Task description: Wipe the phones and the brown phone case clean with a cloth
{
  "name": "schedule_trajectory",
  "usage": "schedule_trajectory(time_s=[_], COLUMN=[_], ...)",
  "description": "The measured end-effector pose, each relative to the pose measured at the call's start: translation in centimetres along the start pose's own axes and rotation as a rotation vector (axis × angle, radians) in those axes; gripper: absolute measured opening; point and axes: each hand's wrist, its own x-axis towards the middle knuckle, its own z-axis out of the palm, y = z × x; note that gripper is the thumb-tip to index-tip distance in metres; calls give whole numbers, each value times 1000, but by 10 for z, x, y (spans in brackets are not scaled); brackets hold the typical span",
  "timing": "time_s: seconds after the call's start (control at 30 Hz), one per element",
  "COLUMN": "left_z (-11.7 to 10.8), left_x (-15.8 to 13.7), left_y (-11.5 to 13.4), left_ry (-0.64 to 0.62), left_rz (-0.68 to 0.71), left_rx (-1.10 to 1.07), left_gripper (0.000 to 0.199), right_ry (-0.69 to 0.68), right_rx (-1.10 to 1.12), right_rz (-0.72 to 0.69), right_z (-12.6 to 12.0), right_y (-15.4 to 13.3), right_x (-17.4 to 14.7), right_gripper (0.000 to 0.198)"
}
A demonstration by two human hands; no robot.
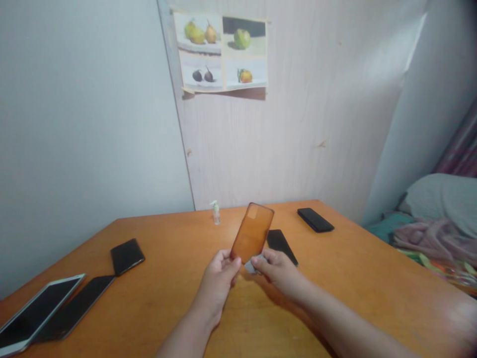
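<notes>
A see-through brownish phone case is held up, tilted, above the table's middle. My left hand pinches its lower left corner between thumb and fingers. Between the thumb and fingers of my right hand is a small light-grey cloth, at the lower right edge of the case. Behind the right hand a flat black phone-like object lies on the table, partly covered by the case and hand. A small clear pump bottle stands upright farther back.
On the wooden table, a white-framed tablet, a dark flat panel and a black wallet-like item lie at left. A black phone-like block is back right. Behind rises a wall with a fruit poster; bedding lies at right.
</notes>
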Motion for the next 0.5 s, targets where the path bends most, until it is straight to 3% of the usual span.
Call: schedule_trajectory(time_s=[0.1,0.27,0.37,0.5], left_z=[3,6,8,9], left_x=[-2,-3,-3,-4], left_y=[-2,-5,-4,1], left_ry=[42,-66,-77,-100], left_rz=[81,109,92,71], left_rx=[118,108,91,24], left_gripper=[57,74,69,56], right_ry=[29,-12,-54,-57], right_rx=[-309,-813,-904,-863], right_rz=[-59,-123,-173,-196], right_z=[-10,-5,1,5], right_y=[-3,-2,-4,-11], right_x=[-1,-16,-23,-24], right_gripper=[31,25,22,21])
